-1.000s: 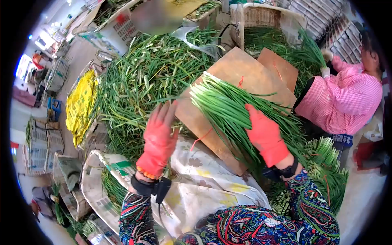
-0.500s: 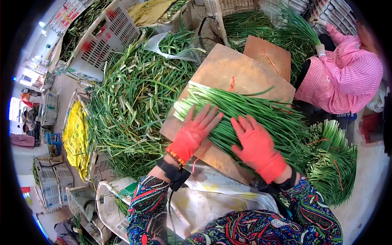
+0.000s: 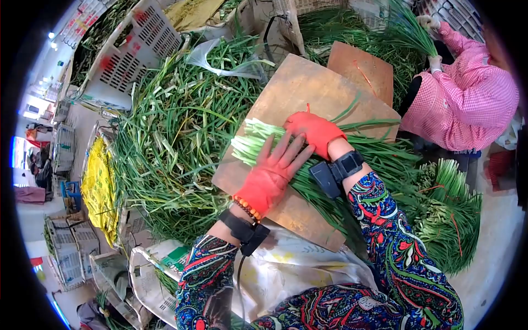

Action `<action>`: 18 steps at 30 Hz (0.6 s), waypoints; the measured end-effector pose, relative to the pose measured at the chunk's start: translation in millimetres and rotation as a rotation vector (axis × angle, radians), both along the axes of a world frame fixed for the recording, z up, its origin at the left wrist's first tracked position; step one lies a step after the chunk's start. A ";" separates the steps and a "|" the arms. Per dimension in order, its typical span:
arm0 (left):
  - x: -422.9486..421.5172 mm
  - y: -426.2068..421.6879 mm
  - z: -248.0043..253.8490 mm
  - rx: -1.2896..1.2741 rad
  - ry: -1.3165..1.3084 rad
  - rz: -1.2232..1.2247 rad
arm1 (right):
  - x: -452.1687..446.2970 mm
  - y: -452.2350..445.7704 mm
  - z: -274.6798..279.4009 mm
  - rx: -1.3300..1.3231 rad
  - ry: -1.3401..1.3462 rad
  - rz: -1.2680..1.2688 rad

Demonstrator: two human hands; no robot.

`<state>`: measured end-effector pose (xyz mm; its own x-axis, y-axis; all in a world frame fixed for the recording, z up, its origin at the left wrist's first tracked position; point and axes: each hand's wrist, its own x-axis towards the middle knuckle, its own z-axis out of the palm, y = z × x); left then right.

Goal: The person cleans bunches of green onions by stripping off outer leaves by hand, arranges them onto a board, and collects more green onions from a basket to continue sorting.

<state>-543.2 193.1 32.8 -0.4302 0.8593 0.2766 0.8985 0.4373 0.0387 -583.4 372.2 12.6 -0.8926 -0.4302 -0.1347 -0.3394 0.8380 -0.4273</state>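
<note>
A bunch of garlic chives (image 3: 250, 144) lies across a wooden board (image 3: 286, 82), its white stem ends to the left and green leaves trailing right. My left hand (image 3: 270, 177), in a red glove with darkened fingers, rests on the near side of the stems, fingers stretched out. Over the far side of the bunch curls my right hand (image 3: 314, 132), also red-gloved; its fingertips are hidden. Both hands meet at the middle of the stems. Just beyond the right hand, a red tie (image 3: 308, 107) pokes up from the board.
Loose chive leaves (image 3: 176, 137) heap up on the left beside a white crate (image 3: 137, 55). Tied chive bundles (image 3: 448, 220) stand at the right. A co-worker in a pink checked top (image 3: 467, 99) holds chives near a second board (image 3: 360, 71). A yellow sack (image 3: 99, 187) sits far left.
My right hand has moved left and away from me, from lying flat on the leaves to curling over the stems. My left hand has shifted slightly right. The bunch looks more gathered.
</note>
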 end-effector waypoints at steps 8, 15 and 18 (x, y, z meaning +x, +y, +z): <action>6.4 -3.9 -13.5 0.012 0.008 0.035 | 5.4 2.1 -17.7 -0.555 0.035 -0.431; 9.7 -7.9 -6.6 -0.031 0.030 0.035 | 2.0 11.5 -22.0 -0.464 0.302 -0.969; 13.6 -8.4 -5.6 0.089 -0.031 0.060 | 3.8 15.9 -11.3 -0.151 0.207 -0.845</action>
